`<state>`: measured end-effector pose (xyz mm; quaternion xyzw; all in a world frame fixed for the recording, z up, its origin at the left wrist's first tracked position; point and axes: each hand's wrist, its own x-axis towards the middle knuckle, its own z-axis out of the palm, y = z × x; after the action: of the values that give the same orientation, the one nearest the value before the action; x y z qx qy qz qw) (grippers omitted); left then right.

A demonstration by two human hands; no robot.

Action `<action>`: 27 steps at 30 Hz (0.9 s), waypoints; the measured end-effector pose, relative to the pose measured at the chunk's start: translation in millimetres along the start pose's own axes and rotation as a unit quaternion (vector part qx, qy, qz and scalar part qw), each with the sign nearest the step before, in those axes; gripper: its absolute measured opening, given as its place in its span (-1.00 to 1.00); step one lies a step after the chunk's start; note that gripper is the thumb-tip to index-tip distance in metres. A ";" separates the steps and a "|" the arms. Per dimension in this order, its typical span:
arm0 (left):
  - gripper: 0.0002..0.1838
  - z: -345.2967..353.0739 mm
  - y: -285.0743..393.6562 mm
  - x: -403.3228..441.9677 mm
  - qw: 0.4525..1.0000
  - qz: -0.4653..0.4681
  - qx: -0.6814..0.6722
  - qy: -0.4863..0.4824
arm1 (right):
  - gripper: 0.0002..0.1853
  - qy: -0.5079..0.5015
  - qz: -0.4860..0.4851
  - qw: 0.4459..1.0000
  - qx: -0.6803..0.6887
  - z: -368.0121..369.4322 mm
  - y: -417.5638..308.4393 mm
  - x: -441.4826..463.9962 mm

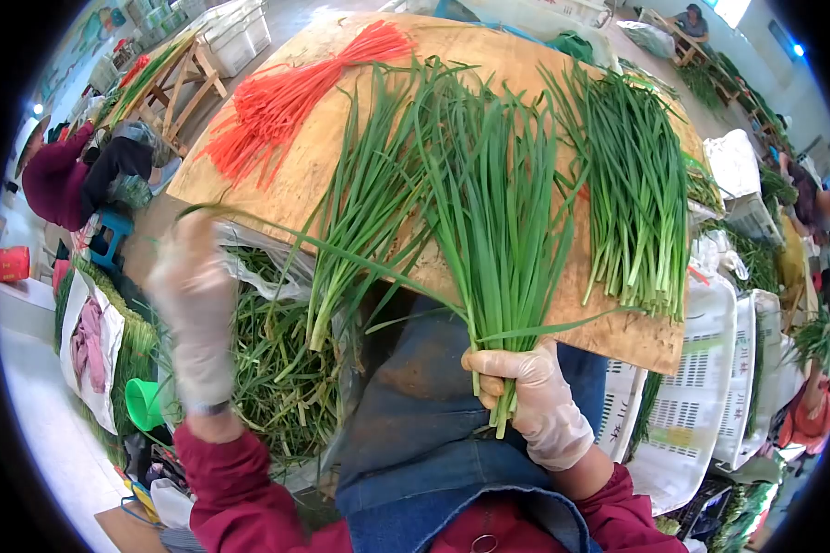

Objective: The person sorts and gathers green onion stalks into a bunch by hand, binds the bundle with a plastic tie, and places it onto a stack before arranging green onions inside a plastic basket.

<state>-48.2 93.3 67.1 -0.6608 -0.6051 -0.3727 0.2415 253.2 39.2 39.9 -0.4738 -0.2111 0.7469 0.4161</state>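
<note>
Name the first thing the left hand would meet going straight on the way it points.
Probably the wooden board, near its left corner, just beyond the blurred left hand in this view; depth is unclear, so it might pass above instead.

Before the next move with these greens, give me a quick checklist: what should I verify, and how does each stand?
1. Right hand closed around the lower stems of the held bunch: ok.
2. Left hand gripping the long leaf that stretches towards it: cannot tell; motion blur hides the fingers.
3. No blade sticking out sideways over the right hand: not ok; one leaf juts out to the right.
4. Held bunch clear of the left pile: not ok; their leaves overlap in this view.
5. Red strips laid out on the board: ok, towards its far left corner.
</note>
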 end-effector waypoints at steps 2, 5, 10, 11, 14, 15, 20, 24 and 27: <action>-0.85 -41.1 -67.8 -26.6 0.993 -0.097 0.057 0.044 | -0.87 0.003 0.002 1.000 -0.027 0.3 3.9 2.1; -0.73 -108.0 -116.2 -69.7 0.915 -0.291 0.262 -0.101 | -0.88 0.000 -0.012 0.999 -0.046 1.4 7.3 4.1; -0.80 -108.6 -85.9 -127.0 0.923 -0.152 0.293 -0.196 | -0.87 0.002 -0.009 0.999 -0.040 8.8 10.6 7.1; -0.78 -93.3 -43.1 -117.8 0.959 -0.124 0.166 -0.191 | -0.87 0.004 -0.004 0.999 -0.039 10.3 12.0 6.7; -0.75 -54.3 65.7 -95.2 0.837 -0.308 -0.285 -0.351 | -0.85 0.021 0.020 0.999 -0.038 17.1 15.8 6.2; -0.63 -34.7 82.4 -102.4 0.827 -0.233 -0.343 -0.380 | -0.86 0.019 0.020 0.999 -0.026 18.2 17.6 6.1; -0.53 -9.7 142.0 -92.9 0.636 -0.366 -0.541 -0.411 | -0.84 0.021 0.003 0.999 0.024 11.9 23.2 9.5; -0.55 -17.6 143.1 -103.4 0.911 -0.040 -0.299 -0.281 | -0.83 0.037 -0.023 0.999 0.000 13.4 18.3 9.8; -0.60 -30.7 144.4 -97.5 0.911 0.065 -0.213 -0.348 | -0.81 0.040 -0.058 0.996 -0.059 20.0 18.7 11.5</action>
<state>88.1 -12.6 28.2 -0.8222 -0.5128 -0.2227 -0.1068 225.3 39.7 29.7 -0.5141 -0.2653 0.6880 0.4382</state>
